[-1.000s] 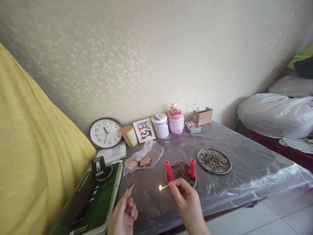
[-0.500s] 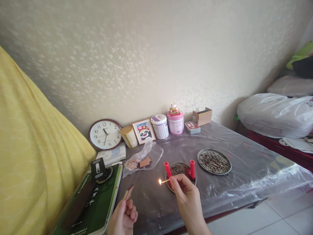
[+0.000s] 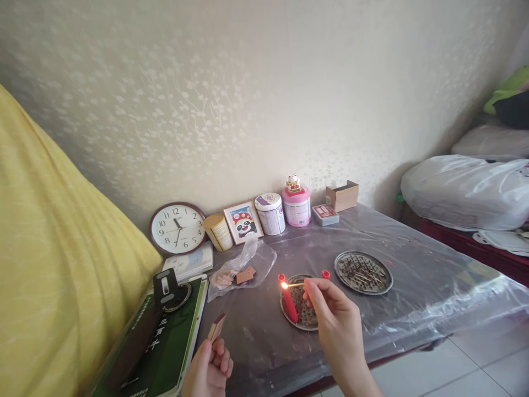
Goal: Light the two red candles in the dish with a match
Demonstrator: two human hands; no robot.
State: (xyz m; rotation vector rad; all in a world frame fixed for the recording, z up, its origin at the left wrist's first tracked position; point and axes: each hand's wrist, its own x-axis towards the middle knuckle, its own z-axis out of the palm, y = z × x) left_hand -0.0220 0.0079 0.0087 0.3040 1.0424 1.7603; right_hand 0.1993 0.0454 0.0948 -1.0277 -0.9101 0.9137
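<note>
My right hand (image 3: 335, 318) pinches a burning match (image 3: 294, 285), its flame at the left end, in front of or beside the upper part of the left red candle (image 3: 290, 305). Whether the flame touches the candle I cannot tell. The right red candle (image 3: 326, 274) shows only its top above my fingers. Both candles stand on a round metal lid (image 3: 303, 326) with dark residue. Lower left, my left hand (image 3: 210, 361) is closed on a small matchbox (image 3: 216, 328), held upright and tilted.
Several used matches lie on a second round lid (image 3: 363, 272) to the right. A clear bag (image 3: 260, 259) with matchboxes lies behind. Green book (image 3: 165, 342) and black tape-like item (image 3: 167, 288) are at left; a clock (image 3: 177, 227), tins and a picture frame line the wall.
My right hand has moved right and slightly up, bringing the match flame from left of the left candle to its upper part. My left hand has stayed nearly still.
</note>
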